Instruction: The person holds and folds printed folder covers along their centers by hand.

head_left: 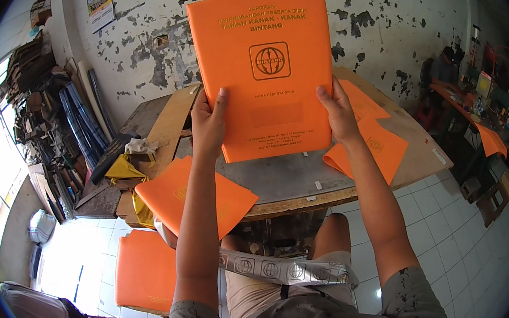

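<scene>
Both hands up: left hand (pixel 209 125) and right hand (pixel 337 112) pinching orange folder (pixel 264 71) at its lower edges, upright between them.

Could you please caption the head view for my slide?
Both hands, left hand and right hand, hold an orange folder upright above a workbench.

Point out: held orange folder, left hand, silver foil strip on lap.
orange folder (pixel 260 40), head view, upper front cover.
left hand (pixel 208 126), head view, back of the hand at the folder's lower left edge.
silver foil strip (pixel 288 270), head view, middle of the strip.
</scene>
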Motion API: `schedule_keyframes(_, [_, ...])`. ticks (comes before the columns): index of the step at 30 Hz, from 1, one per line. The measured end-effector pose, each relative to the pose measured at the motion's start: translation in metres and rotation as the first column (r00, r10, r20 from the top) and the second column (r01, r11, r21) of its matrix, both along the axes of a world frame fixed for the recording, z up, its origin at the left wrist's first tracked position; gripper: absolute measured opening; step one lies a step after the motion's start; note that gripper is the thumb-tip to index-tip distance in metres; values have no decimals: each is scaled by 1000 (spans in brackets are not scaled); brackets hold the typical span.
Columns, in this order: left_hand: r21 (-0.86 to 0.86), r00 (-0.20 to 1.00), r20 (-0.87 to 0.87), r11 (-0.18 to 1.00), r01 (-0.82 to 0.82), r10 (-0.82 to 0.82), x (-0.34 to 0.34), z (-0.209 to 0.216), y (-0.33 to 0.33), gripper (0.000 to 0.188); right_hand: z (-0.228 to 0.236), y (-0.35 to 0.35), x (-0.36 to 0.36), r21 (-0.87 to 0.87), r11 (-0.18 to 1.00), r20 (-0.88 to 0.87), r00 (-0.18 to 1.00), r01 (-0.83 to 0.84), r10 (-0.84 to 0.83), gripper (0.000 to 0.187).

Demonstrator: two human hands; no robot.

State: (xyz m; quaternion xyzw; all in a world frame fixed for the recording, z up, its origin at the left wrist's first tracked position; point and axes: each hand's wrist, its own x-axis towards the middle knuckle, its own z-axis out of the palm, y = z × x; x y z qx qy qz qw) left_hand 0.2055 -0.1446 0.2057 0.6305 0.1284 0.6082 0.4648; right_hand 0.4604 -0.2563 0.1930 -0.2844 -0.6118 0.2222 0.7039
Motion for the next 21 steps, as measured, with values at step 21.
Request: schedule_keyframes(21, [-25, 995, -84, 998, -52, 50, -4, -6, -2, 44, -8, 1, -3, -13, 1000, -42, 999, -22, 22, 50])
